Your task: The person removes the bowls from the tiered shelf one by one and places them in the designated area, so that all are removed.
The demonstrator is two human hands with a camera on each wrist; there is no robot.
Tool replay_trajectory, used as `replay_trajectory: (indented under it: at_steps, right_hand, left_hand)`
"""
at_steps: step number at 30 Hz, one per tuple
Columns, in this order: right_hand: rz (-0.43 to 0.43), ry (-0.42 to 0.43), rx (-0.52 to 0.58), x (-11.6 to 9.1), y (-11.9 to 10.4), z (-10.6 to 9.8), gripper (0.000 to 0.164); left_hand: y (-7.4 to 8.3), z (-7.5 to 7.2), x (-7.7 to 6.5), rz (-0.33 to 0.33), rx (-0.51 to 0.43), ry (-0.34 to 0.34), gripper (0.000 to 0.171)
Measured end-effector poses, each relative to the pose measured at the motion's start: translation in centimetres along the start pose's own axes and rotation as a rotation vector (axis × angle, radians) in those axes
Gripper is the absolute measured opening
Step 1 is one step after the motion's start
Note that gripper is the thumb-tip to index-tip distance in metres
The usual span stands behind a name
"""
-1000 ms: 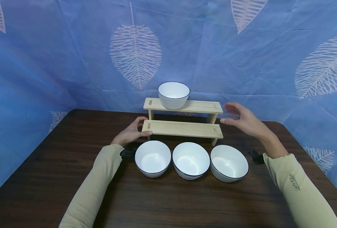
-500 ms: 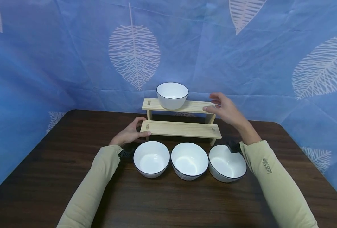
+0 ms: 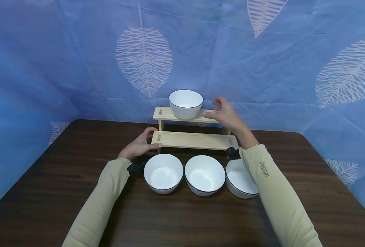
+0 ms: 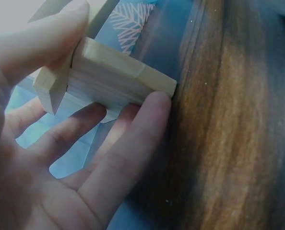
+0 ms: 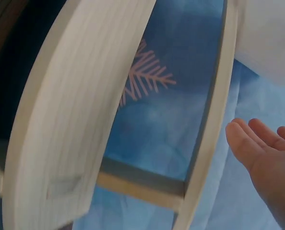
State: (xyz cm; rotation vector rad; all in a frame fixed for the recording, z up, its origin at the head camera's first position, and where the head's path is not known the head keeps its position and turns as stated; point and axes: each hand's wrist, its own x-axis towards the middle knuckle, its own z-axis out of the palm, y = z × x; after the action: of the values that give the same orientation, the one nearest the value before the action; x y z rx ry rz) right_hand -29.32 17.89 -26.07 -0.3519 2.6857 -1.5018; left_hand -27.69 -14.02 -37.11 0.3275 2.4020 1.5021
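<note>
A blue cloth (image 3: pixel 93 51) with pale leaf prints is hanging behind everything; a dark brown wooden table (image 3: pixel 170 219) is spreading out in front of it; two pale yellow-green sleeves, the left sleeve (image 3: pixel 97 202) and the right sleeve (image 3: pixel 278 195), are slanting in from the near side, the right one covering part of a bowl.

A pale two-tier wooden stand (image 3: pixel 195 140) is standing toward the far side of the table, its upper board behind and above its lower one; a white, dark-rimmed top bowl (image 3: pixel 186 104) is sitting upright on the upper board, left of its middle; three more white bowls, the left bowl (image 3: pixel 163 173), the middle bowl (image 3: pixel 205 175) and the right bowl (image 3: pixel 240 178), are standing upright in a row before the stand, just beside one another.

The left hand (image 3: pixel 140 144) is gripping the stand at the lower board's left end, its thumb lying over the board and its other fingers bearing on the leg below; the right hand (image 3: pixel 228 118) is hovering by the upper board's right part, near the top bowl but apart from it, its fingers loosely bent, parted from the thumb and holding nothing.
</note>
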Motion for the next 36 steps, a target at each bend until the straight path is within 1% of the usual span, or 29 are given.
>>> replay_trajectory:
  at_steps: [3,6,12,17,20,28,30,36]
  right_hand:
    - [0.000,0.002,0.019,0.6,0.0,0.5,0.096]
    - [0.010,0.011,0.034,1.1,0.0,0.9,0.099]
    - [0.026,0.015,0.097,1.7,-0.1,1.5,0.101]
    - [-0.015,0.000,0.177,2.1,-0.2,2.4,0.099]
    - [-0.039,-0.003,0.200,2.4,-0.3,3.0,0.099]
    - [-0.087,0.020,0.189,3.1,-0.6,3.9,0.104]
    - [-0.087,0.024,0.191,3.4,-0.7,4.1,0.106]
    - [-0.086,0.047,0.202,3.9,-0.9,4.7,0.110]
  left_hand:
    - [0.0,0.0,0.0,-0.005,-0.005,0.004,0.076]
    - [-0.1,0.1,0.1,0.004,-0.005,0.009,0.075]
    - [0.0,0.1,0.1,0.005,-0.016,0.007,0.075]
    - [0.0,0.0,0.1,0.008,-0.020,0.006,0.075]
    - [-0.1,0.1,0.1,0.005,-0.008,0.005,0.075]
    - [-0.2,0.2,0.2,0.010,-0.002,0.009,0.075]
    - [-0.2,0.2,0.1,0.001,-0.012,0.010,0.076]
    - [0.1,0.2,0.0,0.004,-0.007,0.017,0.076]
